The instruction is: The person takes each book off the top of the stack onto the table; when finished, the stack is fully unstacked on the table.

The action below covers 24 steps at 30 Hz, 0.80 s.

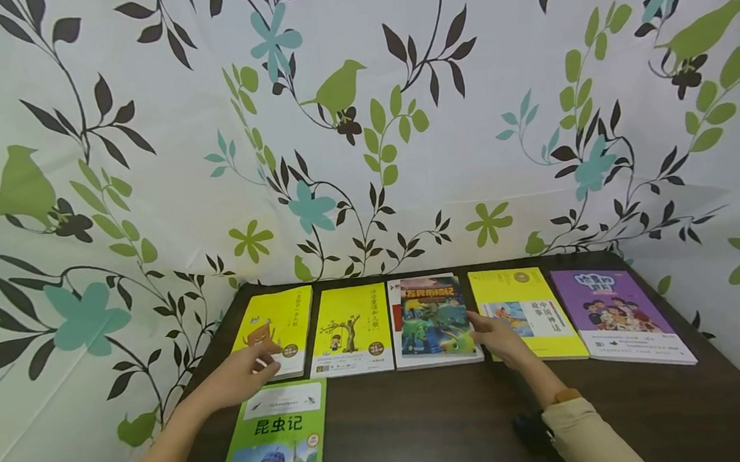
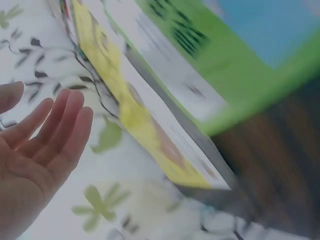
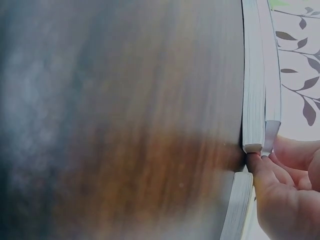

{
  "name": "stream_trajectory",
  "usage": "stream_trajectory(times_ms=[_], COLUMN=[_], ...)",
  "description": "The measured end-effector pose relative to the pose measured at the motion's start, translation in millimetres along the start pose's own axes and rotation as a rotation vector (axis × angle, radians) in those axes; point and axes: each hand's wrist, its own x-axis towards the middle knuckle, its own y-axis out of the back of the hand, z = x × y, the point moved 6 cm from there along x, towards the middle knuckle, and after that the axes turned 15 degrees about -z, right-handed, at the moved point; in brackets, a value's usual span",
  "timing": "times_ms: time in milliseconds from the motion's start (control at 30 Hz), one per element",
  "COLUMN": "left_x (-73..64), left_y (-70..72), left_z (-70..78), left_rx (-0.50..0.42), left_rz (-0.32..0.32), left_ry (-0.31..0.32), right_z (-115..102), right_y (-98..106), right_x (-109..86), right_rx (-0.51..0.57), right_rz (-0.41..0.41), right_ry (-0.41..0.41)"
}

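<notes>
My right hand (image 1: 501, 338) pinches the right edge of a dark blue-green comic-style book (image 1: 432, 322), which lies on a larger white-and-red book (image 1: 394, 317). In the right wrist view, the thumb is on the upper book (image 3: 273, 90) and the fingertips are at the corner of the thicker lower one. My left hand (image 1: 247, 374) hovers with loose fingers over the lower part of a yellow book (image 1: 278, 309) at the far left. Its palm and relaxed fingers (image 2: 60, 127) show in the left wrist view, holding nothing. Nearer lies a green insect book (image 1: 286, 407).
Along the back of the dark table (image 1: 414, 432) lie another yellow book with a tree (image 1: 349, 321), a yellow Chinese myths book (image 1: 513, 284) and a purple-and-white book (image 1: 603, 291). A leaf-and-bird patterned cloth (image 1: 434, 211) rises behind the table.
</notes>
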Motion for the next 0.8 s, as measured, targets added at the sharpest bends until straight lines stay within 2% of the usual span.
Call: stream_trajectory(times_ms=[133,233,367,567,800], left_x=[23.0,38.5,59.4,91.7,122.7], left_y=[-8.5,-13.7,-20.1,-33.8,-51.3], left_z=[21.0,35.1,49.5,58.7,62.6], left_rx=[0.009,0.017,-0.016,-0.113,-0.199], left_rz=[-0.001,0.002,-0.012,-0.036,-0.087], left_ry=[-0.087,-0.125,-0.140,-0.121,-0.184], right_z=[-1,1,3,2,3], right_y=[2,2,2,0,-2], right_x=[0.0,-0.3,-0.2,-2.0,-2.4], right_rx=[0.005,0.002,0.009,0.009,-0.010], right_rz=[0.022,0.031,0.041,0.065,0.081], right_ry=[-0.015,-0.026,-0.030,-0.011,-0.006])
